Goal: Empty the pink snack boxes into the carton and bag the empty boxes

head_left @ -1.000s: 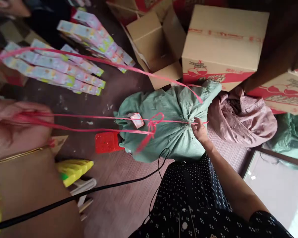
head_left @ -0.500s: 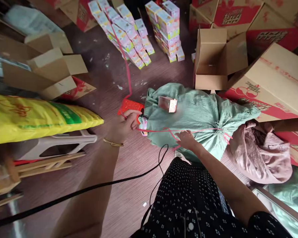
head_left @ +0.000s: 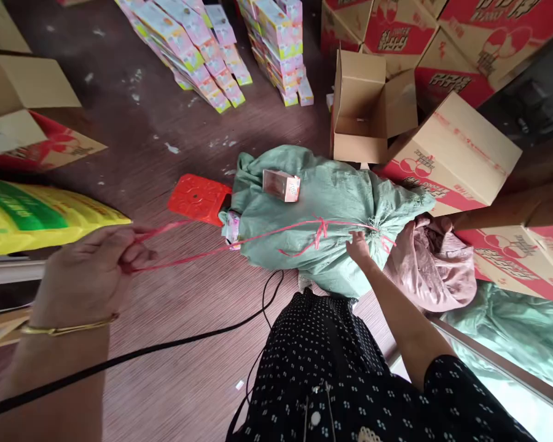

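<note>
So, biggest thing first: brownish floor (head_left: 175, 380) with a fat green sack (head_left: 336, 190) lying on its side in the middle, neck bunched toward 3 o'clock. Clock positions go from that sack. A closed carton (head_left: 470, 144) sits at about 2, an open carton (head_left: 359, 149) with its flaps up at 1, a dusky pink sack (head_left: 435, 270) at 4, and the end of a yellow bag (head_left: 41, 215) well off at 9. The red plastic crate (head_left: 196, 199) is also at 9 but just beside the sack. The left hand (head_left: 96, 267) is way out between 8 and 9, fingers closed tight on pink string (head_left: 321, 228). The right hand (head_left: 358, 247) is at roughly 5, near the neck; can't tell if it's gripping anything. A small box (head_left: 281, 186) rests on the sack toward 10. The string itself runs across the sack through a knot to that bunched neck.
</note>
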`<state>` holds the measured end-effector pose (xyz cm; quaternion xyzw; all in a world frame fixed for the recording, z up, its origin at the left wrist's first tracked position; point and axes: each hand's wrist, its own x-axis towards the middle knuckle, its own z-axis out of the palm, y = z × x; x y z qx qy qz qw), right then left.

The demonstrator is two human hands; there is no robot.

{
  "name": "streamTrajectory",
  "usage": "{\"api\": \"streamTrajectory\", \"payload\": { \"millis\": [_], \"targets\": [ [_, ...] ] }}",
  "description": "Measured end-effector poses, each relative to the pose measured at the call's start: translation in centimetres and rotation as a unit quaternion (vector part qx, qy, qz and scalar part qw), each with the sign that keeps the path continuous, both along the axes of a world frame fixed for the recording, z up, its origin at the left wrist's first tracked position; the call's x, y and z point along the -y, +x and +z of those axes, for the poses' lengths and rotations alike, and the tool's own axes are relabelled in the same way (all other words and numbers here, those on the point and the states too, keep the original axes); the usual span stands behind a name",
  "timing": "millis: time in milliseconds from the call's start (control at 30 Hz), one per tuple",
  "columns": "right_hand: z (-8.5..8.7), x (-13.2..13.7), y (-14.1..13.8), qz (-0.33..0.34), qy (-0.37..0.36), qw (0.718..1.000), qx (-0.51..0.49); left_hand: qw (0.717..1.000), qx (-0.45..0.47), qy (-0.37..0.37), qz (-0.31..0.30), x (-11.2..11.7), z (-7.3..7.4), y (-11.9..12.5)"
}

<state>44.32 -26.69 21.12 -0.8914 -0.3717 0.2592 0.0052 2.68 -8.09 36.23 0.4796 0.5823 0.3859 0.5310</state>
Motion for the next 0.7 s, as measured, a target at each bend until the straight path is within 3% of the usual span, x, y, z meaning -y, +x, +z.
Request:
{"api": "streamTrajectory", "payload": {
  "millis": [133,267,400,533,700],
  "targets": [
    [-1.5,3.3,6.0,-0.100,0.040,0.993,0.037,0.998,-0.006,-0.032,-0.054,2.3,-0.1,4.7],
    [-2.4,6.8,8.9,-0.111,0.084,0.990,0.009,0.992,-0.024,0.004,-0.128,3.3,-0.8,9.4],
    [-2.9,8.1,6.9,-0.062,0.128,0.989,-0.042,0.978,0.001,0.060,-0.202,3.9,-1.2,12.7],
    [-2.7,6.4,2.7,-0.001,0.221,0.974,-0.041,0.960,-0.012,0.103,-0.260,4.4,-0.4,15.2],
    [-2.3,1.7,-0.4,0.035,0.105,0.985,-0.130,0.945,-0.015,0.120,-0.303,4.8,1.3,17.0]
  ]
}}
